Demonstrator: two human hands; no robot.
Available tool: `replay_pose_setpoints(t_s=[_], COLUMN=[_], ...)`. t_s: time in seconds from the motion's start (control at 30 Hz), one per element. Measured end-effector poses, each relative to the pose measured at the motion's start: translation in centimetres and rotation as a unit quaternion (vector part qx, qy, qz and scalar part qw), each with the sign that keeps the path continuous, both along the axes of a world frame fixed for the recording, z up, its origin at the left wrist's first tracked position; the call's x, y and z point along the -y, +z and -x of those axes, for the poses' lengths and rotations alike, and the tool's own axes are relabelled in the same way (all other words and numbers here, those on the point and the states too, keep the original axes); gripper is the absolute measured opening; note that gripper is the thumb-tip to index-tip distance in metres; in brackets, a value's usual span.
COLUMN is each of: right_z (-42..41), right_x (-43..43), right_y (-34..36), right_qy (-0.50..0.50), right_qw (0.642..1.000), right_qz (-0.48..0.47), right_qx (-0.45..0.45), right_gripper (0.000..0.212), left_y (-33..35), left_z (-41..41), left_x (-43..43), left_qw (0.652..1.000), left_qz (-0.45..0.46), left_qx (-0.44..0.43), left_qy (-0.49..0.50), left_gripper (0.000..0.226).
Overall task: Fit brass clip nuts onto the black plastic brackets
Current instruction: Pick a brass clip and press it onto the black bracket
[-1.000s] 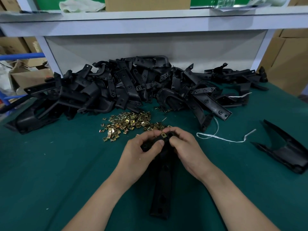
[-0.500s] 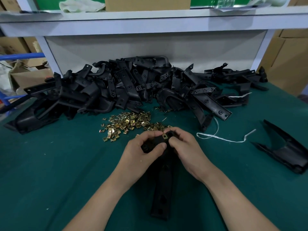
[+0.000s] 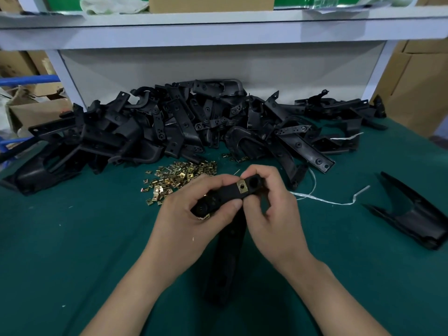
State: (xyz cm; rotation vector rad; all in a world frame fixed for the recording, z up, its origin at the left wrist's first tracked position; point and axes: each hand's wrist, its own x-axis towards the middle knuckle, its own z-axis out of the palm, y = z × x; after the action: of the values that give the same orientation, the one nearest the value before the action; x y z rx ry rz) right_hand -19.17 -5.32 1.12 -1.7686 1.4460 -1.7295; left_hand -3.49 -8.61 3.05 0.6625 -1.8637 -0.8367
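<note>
Both hands — left hand (image 3: 191, 221), right hand (image 3: 274, 214) — gripping black bracket (image 3: 230, 192), brass clip nut (image 3: 242, 187) fitted

Left hand (image 3: 191, 221) curled in a grip, right hand (image 3: 274, 217) pinching, both close together

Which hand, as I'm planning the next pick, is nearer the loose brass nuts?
Left. The left hand is at the near edge of the nut pile; the right hand is farther off, to its right.
</note>
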Motion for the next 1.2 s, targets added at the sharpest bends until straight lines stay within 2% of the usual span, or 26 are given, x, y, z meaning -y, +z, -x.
replay_pose_setpoints(t_s=[0.27,0.6,0.73,0.87,0.97,1.1,1.2], right_z=[0.0,0.3,0.5,0.8,1.1,0.9,0.6], right_x=[-0.3,-0.3,0.0,0.2,0.1,0.1,0.2], right_y=[0.1,-0.1,-0.4,-1.0,-1.4,-1.1,-0.9], right_qy=[-0.018,0.016,0.011,0.011,0.033,0.044,0.026], right_qw=[0.999,1.000,1.000,0.999,0.997,0.995,0.996], right_qz=[0.024,0.000,0.003,-0.021,-0.064,-0.083,-0.072], right_qx=[-0.045,-0.016,-0.013,0.027,0.027,-0.040,-0.043], right_gripper=[0.040,0.035,0.034,0.030,0.030,0.032,0.032], left_y=[0.0,0.0,-0.2,-1.1,-1.6,-1.3,-1.4], left_z=[-0.1,-0.2,0.0,0.5,1.0,0.4,0.0], left_x=[0.0,0.4,0.4,0.2,0.2,1.0,1.2], left_qw=[0.999,0.998,0.999,0.997,0.988,0.975,0.978], left_qz=[-0.007,-0.007,0.018,-0.067,-0.136,-0.152,-0.143], left_qx=[0.002,0.023,0.043,-0.005,-0.056,-0.140,-0.128], left_qy=[-0.032,-0.052,-0.028,0.025,0.040,0.077,0.079], left_gripper=[0.028,0.031,0.032,0.035,0.029,0.035,0.042])
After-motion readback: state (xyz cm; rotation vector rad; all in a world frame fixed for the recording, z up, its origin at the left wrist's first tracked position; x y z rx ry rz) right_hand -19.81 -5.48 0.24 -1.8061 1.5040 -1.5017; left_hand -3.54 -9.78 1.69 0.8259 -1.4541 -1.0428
